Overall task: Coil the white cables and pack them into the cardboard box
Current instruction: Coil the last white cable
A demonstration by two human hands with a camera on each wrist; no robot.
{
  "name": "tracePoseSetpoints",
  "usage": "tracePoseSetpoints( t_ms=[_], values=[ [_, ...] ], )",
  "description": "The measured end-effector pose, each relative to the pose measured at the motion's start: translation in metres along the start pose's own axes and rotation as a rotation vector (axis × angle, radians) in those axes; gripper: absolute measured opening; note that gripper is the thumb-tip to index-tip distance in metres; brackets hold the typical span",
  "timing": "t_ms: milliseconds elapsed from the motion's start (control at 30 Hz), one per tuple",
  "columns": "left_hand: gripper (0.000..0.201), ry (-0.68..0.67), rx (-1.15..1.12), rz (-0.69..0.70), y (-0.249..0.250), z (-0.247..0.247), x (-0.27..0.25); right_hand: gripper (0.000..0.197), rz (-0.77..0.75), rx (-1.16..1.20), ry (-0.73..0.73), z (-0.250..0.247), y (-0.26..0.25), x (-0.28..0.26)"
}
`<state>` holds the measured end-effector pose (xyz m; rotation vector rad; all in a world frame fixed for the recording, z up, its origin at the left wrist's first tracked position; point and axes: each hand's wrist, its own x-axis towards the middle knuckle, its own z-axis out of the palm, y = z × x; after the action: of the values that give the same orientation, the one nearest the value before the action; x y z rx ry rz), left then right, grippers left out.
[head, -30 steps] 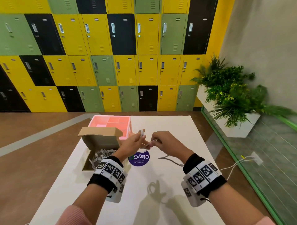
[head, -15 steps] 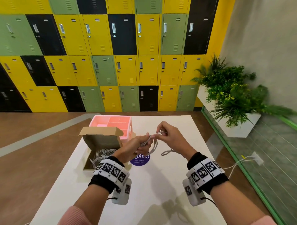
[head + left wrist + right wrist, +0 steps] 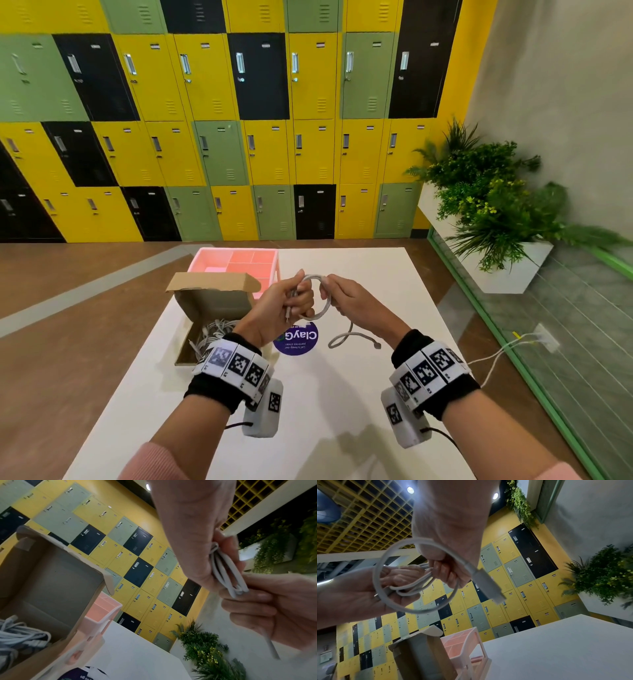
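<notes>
- The left hand (image 3: pixel 286 305) holds a white cable (image 3: pixel 323 301) above the tabletop (image 3: pixel 342 394); its grip is closed, fingers curled round the gathered loops.
- The right hand (image 3: pixel 354 301) pinches the far side of the same coil, thumb and fingers closed on the strands (the left wrist view shows them bunched between both hands).
- A loose tail of the cable hangs from the right hand, its plug end (image 3: pixel 376 345) down by the tabletop.
- The cardboard box (image 3: pixel 212 301) sits open just left of the hands, with coiled white cables (image 3: pixel 214 330) inside.
- A pink divided tray (image 3: pixel 239 262) stands right behind the box.
- A purple round sticker (image 3: pixel 296 339) lies on the tabletop below the hands.
</notes>
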<state>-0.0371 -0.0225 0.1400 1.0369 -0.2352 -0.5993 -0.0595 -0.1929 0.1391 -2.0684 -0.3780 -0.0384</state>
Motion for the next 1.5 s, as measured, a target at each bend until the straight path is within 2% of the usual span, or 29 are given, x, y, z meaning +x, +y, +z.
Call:
tracePoseSetpoints(
  t_ms=[167, 267, 333, 500, 667, 767, 967, 1033, 1133, 1200, 1267, 1400, 1500],
  values=[
    [0.047, 0.201, 0.126, 0.117, -0.011, 0.005, 0.007, 0.035, -0.029, -0.104, 0.139, 0.004, 0.003, 0.006],
    [0.049, 0.226, 0.212, 0.148, -0.015, 0.009, 0.009, 0.035, -0.015, -0.087, 0.173, 0.004, 0.006, 0.007],
    [0.047, 0.223, 0.193, 0.167, -0.014, 0.011, 0.009, 0.034, 0.006, -0.029, 0.167, 0.003, 0.006, 0.007],
    [0.042, 0.272, 0.115, 0.29, -0.004, 0.012, 0.011, 0.027, 0.101, 0.201, 0.049, 0.004, 0.005, 0.0],
    [0.041, 0.279, 0.104, 0.376, 0.012, 0.011, 0.008, 0.011, 0.098, 0.117, -0.12, 0.004, 0.02, -0.009],
    [0.043, 0.282, 0.074, 0.401, 0.016, 0.008, 0.008, 0.013, 0.151, 0.087, -0.146, 0.005, 0.024, -0.01],
    [0.044, 0.259, 0.037, 0.344, 0.016, 0.004, 0.008, 0.024, 0.292, 0.033, -0.064, 0.009, 0.045, -0.007],
    [0.044, 0.246, 0.049, 0.287, 0.014, 0.004, 0.007, 0.022, 0.305, 0.049, 0.059, 0.008, 0.049, -0.004],
    [0.042, 0.195, 0.024, 0.199, 0.012, 0.003, 0.003, 0.018, 0.328, 0.031, 0.363, 0.002, 0.055, 0.0],
    [0.042, 0.168, -0.013, 0.165, 0.013, 0.003, 0.001, 0.015, 0.377, 0.016, 0.463, -0.003, 0.06, 0.001],
    [0.042, 0.154, -0.009, 0.154, 0.016, 0.005, 0.001, 0.021, 0.444, -0.022, 0.444, -0.007, 0.062, 0.0],
    [0.03, 0.138, 0.18, 0.185, 0.016, 0.008, -0.002, 0.045, 0.565, 0.01, 0.218, -0.01, 0.061, -0.004],
    [0.031, 0.125, 0.258, 0.182, 0.009, 0.008, -0.002, 0.041, 0.557, 0.329, 0.302, -0.009, 0.058, -0.001]
  ],
)
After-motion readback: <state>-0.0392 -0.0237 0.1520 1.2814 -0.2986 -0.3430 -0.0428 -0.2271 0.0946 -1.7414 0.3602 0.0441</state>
